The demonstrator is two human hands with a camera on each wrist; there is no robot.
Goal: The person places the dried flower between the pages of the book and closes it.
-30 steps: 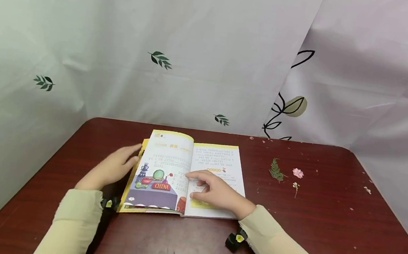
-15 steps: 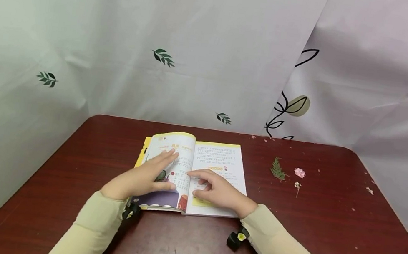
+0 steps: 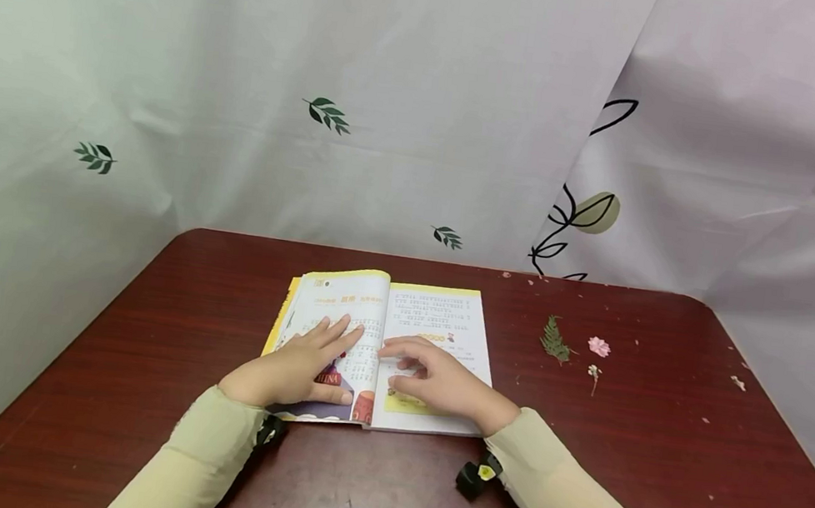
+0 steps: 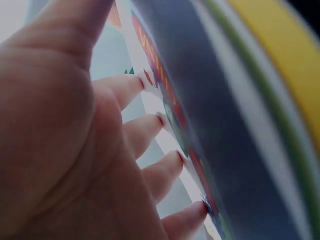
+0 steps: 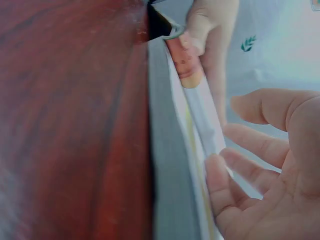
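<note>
An open book [image 3: 431,311] lies on the table, with printed text and coloured pictures on its pages. My left hand [image 3: 300,363] rests on the left page with fingers spread, covering part of a picture. In the left wrist view, the fingertips of the left hand [image 4: 100,145] touch the page. On the right page, near the middle fold, lies my right hand [image 3: 441,384], its fingers loosely bent. The right wrist view has the right hand [image 5: 275,165] beside the page, some fingers touching it and nothing between thumb and fingers.
On the dark red table [image 3: 642,448], right of the book, lie a green fern leaf [image 3: 554,339], a pink flower [image 3: 599,345] and a small stemmed flower [image 3: 593,376]. Small petals are scattered farther right. A pale curtain [image 3: 395,102] hangs behind the table.
My left hand has moved right from the book's left edge onto the left page and come down flat there. The right hand has stayed nearly in place.
</note>
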